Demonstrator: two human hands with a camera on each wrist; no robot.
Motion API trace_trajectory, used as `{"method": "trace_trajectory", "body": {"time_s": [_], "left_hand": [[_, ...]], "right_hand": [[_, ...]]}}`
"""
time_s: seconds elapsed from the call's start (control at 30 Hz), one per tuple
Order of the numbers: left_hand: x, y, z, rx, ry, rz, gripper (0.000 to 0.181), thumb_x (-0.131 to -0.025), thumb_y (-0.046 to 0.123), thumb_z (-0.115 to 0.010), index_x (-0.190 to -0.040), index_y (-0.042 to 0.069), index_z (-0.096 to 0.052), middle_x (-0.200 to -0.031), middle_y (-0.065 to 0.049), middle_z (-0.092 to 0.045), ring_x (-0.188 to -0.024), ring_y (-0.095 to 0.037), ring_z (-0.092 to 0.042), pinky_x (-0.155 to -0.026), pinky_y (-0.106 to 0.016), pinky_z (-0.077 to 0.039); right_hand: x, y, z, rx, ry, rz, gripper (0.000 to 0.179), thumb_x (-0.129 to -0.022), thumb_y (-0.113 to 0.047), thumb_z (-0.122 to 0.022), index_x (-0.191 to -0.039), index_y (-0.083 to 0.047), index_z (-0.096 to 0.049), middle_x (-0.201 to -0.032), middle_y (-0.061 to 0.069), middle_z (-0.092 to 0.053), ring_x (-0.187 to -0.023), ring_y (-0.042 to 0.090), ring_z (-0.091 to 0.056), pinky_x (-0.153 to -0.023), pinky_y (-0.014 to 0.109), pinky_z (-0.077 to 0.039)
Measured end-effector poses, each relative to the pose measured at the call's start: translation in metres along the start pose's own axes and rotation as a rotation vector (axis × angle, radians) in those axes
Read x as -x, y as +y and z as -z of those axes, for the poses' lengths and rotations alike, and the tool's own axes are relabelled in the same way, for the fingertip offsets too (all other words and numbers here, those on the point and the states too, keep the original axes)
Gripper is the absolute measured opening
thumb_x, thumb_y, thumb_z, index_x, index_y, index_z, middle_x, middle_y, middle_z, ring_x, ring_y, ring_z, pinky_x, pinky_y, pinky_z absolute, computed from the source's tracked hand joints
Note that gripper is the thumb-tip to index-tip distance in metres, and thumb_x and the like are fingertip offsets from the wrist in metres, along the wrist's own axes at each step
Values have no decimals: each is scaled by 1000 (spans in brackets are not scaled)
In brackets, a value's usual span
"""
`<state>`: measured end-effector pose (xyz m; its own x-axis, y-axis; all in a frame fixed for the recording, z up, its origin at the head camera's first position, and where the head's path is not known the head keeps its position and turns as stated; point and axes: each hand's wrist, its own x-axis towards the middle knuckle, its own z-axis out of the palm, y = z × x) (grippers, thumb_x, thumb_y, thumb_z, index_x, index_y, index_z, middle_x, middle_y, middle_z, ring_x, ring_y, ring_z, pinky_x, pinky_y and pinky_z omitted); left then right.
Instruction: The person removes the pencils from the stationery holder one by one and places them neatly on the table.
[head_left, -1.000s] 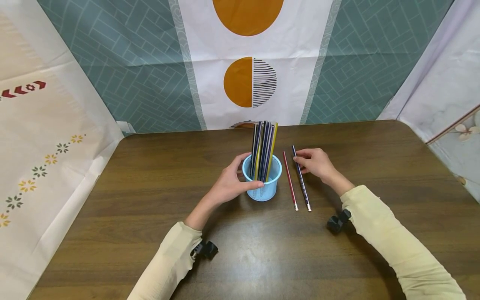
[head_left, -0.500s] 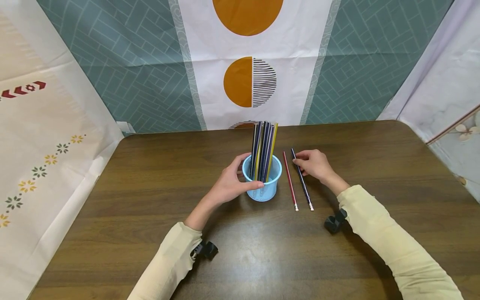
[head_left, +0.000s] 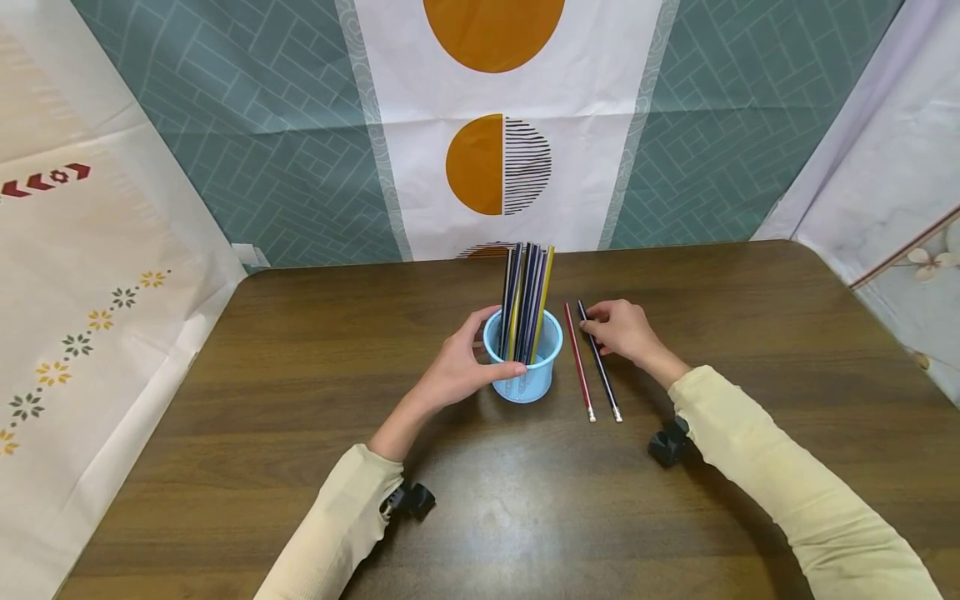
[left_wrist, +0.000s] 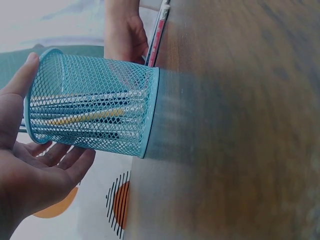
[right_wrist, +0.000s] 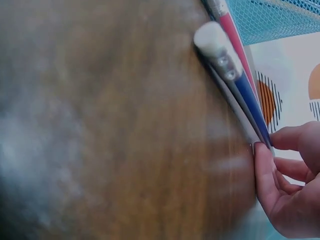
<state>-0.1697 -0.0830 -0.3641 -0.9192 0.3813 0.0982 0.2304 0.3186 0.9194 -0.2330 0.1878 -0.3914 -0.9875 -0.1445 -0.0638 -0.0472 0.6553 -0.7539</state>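
Dark pencil (head_left: pixel 603 375): axis toward far edge of bench (head_left: pixel 315 450); right hand (head_left: pixel 624 330), nearer, pinches it; left hand (head_left: pixel 467 360) grips cup (head_left: pixel 527 386).

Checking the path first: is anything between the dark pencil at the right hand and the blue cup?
Yes: the red pencil lies on the table between the dark pencil, pinched by the right hand, and the blue cup. Nothing else visible does.

A wood-grain table (head_left: pixel 225 417), marked by reflected light (head_left: pixel 502 517), stands before a teal hanging (head_left: pixel 285 167) whose white panel (head_left: pixel 498 93) bears ochre circles (head_left: pixel 472 167), between flower-printed cloth (head_left: pixel 97 275) at left and whitish cloth (head_left: pixel 862 183) at right.
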Motion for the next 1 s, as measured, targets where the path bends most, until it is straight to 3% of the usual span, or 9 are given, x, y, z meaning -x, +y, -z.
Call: {"method": "trace_trajectory", "body": {"time_s": [0.37,1.0], "left_hand": [[0,0,0,-2,4,5,84,-77,17,-82,-146,11,-36,-134,-10,-50,-112,-27,-55,-96,-40,-46],[0,0,-1,-14,8,-7,84,-76,18,-82,-145,10,-36,-134,-10,-51,-111,-26,-55,-97,-43,-45]], "right_hand": [[0,0,-1,40,3,-1,34,-92,-11,-64,-118,11,-60,-91,19,-61,-53,12,-61,-52,25,-54],[2,0,0,16,-12,-1,32,-93,-12,-63,-117,11,-60,-92,19,-60,-58,14,-62,-53,27,-55]]}}
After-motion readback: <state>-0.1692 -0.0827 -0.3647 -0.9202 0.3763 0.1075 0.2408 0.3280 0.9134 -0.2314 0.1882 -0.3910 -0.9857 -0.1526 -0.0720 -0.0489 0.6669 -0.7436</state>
